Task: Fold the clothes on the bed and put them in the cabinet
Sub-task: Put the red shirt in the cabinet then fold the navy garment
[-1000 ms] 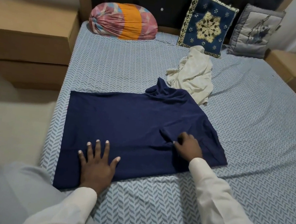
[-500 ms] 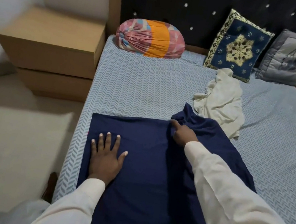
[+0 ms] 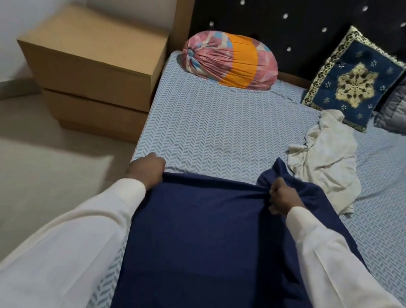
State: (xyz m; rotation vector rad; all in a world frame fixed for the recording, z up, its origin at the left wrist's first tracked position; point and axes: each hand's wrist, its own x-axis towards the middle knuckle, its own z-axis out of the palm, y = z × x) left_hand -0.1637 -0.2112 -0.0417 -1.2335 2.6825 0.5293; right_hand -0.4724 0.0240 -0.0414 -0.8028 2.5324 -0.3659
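Both hands had shifted: the left hand [image 3: 145, 169] and right hand [image 3: 282, 198], apart, gripped the far edge of the navy garment [image 3: 209, 247] by the left edge of the bed [image 3: 212, 134], seemingly starting a fold.

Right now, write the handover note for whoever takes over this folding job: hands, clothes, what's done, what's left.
Left hand: grips the far left corner of the navy garment.
Right hand: grips its far edge, with the fabric bunched.
The navy garment lies spread on the bed, its fold unfinished.
Cream garment: lies crumpled beyond the right hand, unfolded.
Done: no garment is fully folded.
Left: fold both and put them away.
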